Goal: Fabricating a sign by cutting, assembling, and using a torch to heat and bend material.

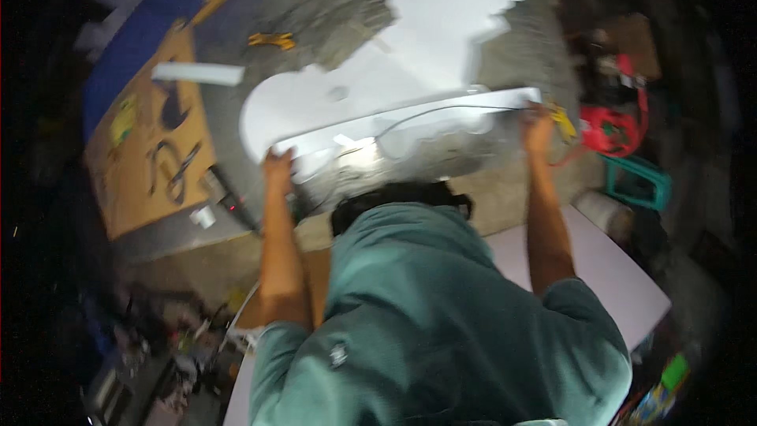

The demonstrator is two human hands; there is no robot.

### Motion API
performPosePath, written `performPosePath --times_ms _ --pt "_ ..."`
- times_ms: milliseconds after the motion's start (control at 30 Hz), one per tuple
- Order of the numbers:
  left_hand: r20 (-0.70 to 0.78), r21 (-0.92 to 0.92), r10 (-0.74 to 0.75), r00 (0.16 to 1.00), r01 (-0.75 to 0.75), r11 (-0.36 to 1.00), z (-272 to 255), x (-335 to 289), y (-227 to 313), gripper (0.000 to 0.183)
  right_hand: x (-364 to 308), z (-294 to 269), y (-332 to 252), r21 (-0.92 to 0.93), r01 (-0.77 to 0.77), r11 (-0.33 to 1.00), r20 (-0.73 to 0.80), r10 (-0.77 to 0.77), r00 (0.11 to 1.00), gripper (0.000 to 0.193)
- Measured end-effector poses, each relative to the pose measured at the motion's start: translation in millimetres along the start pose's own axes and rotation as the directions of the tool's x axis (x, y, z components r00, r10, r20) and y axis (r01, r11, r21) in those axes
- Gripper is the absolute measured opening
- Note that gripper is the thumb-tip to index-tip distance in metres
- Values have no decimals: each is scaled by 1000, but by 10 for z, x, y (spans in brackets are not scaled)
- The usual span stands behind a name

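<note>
A long, narrow white strip (473,102) stretches between my two hands, slanting up to the right. My left hand (277,167) is closed around its left end, and my right hand (538,125) grips the right end. Beyond the strip a large white cut-out sheet (426,39) lies on the grey worktable (331,0); it has a rounded left end, a small hole and a stepped right edge. A thin dark cable curves across the strip near its middle. Blur hides the exact finger positions.
On the left lies a brown board (130,197) with dark tools. A short white piece (197,72) and a yellow tool (272,39) sit farther back. To the right are a yellow-handled tool (563,122), a red device (611,130) and a teal stool (637,181).
</note>
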State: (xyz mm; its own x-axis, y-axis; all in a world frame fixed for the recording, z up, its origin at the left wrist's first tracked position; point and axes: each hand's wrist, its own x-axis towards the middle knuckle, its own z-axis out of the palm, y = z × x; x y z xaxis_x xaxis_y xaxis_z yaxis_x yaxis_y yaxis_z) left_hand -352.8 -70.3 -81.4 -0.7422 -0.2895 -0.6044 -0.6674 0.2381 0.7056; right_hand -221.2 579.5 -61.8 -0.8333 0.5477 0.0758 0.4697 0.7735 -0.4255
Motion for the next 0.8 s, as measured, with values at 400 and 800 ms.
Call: performPosePath --times_ms 400,800 --pt "-41 -175 155 987 -160 972 127 -462 407 32 531 377 1319 491 -572 657 231 535 812 49" --pt "-145 -187 376 915 -399 898 65 -1113 730 34 1026 -20 918 790 -495 362 351 396 849 24"
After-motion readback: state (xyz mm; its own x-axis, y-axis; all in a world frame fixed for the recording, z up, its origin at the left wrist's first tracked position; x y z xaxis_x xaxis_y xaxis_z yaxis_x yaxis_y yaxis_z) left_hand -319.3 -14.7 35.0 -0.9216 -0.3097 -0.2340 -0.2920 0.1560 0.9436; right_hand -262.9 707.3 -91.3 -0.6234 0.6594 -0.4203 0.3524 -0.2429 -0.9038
